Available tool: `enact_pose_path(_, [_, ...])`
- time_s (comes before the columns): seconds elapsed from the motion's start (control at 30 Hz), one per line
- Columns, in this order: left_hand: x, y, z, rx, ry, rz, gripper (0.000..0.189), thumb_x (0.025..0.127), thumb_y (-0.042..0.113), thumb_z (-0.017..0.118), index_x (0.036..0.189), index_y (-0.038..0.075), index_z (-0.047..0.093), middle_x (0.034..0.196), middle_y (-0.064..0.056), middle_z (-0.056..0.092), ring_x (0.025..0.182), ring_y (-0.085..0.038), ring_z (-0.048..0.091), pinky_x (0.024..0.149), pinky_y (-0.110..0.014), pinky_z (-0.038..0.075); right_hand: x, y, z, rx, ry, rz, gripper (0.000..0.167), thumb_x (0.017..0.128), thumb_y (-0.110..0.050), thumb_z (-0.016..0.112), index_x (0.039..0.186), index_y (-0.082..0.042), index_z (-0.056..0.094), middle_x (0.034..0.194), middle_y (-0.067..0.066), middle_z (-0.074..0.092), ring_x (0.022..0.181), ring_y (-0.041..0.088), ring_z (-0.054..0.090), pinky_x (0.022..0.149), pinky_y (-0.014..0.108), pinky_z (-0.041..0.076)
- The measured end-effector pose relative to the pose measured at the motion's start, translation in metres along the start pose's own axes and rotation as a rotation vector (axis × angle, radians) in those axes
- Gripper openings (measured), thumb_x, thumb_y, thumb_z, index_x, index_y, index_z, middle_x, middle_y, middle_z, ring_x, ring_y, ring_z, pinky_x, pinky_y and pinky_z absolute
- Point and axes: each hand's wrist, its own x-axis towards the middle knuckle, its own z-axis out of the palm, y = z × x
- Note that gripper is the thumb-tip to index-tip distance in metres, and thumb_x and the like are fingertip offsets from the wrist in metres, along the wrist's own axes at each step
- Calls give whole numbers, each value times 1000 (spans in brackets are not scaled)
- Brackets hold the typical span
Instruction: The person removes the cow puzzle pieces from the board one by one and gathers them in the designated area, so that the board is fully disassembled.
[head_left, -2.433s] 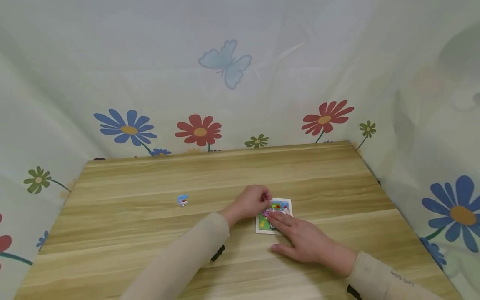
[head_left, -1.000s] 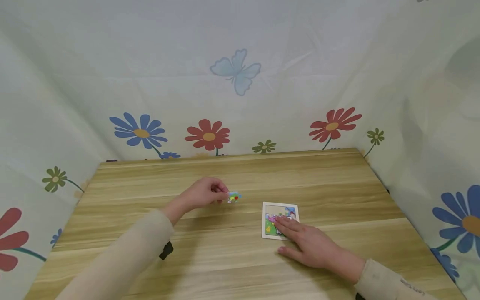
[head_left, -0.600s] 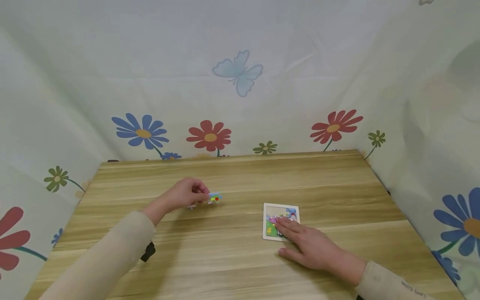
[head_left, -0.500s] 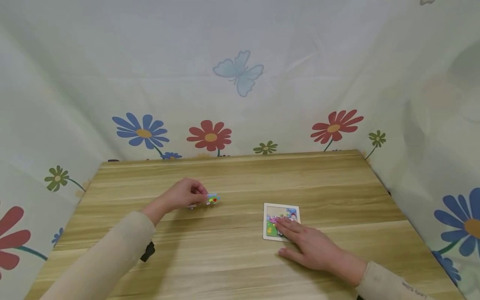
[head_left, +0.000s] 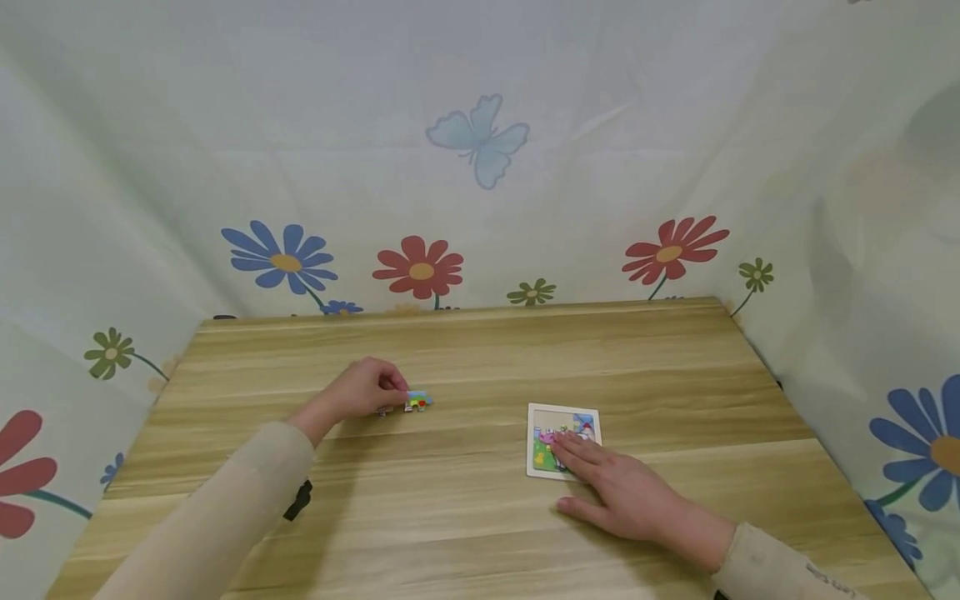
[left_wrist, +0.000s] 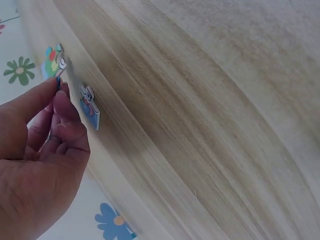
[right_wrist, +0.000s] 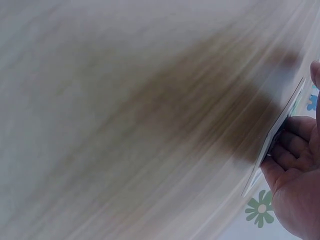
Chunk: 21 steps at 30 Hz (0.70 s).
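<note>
Between thumb and fingertips, my left hand [head_left: 367, 389] pinches a jigsaw piece [head_left: 417, 402] printed in blue, green and red. It is low over the table, left of centre. A second jigsaw piece [left_wrist: 90, 106], blue with a white and pink figure, lies on the wood beside that hand; in the head view the hand partly covers it. My right hand [head_left: 626, 493] rests with extended fingers on the white-framed puzzle board [head_left: 532, 446]. The board's upper left part shows bare tan backing, while picture pieces fill the visible lower and right areas. Fingers hide part of the picture.
The wood-grain table [head_left: 450, 500] carries all of this. Behind it and at both sides hangs a pale curtain [head_left: 360, 150] printed with flowers and a butterfly.
My left hand has carried the red-and-green piece from the board leftward to near the other piece, exposing the backing where it was. My right hand has stayed on the board.
</note>
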Motion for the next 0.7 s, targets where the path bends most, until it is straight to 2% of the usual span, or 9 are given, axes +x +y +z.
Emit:
enact_pose_path(0.23, [0,2,0,77,47,33,10,85,19,72,82,12,66,73,0,61,66,-16,53,61,-30,46,0,0,0,-1,1,3,75,89,-58,54,147,-14,34,150,4,34,135,22,33,102,46,36])
enact_pose_path(0.37, [2,3,-1,93,56,20,11,83,20,74,81,13,66,73,0,61,66,-17,53,62,-30,46,0,1,1,-7,7,2,76,88,-58,54,147,-14,35,150,3,34,136,22,33,102,45,36])
enact_pose_path(0.7, [2,2,1,145,64,66,12,81,19,75,80,12,66,72,2,61,63,-14,53,60,-29,46,0,-1,1,0,-3,5,76,88,-58,54,147,-14,34,150,3,33,136,21,32,102,46,36])
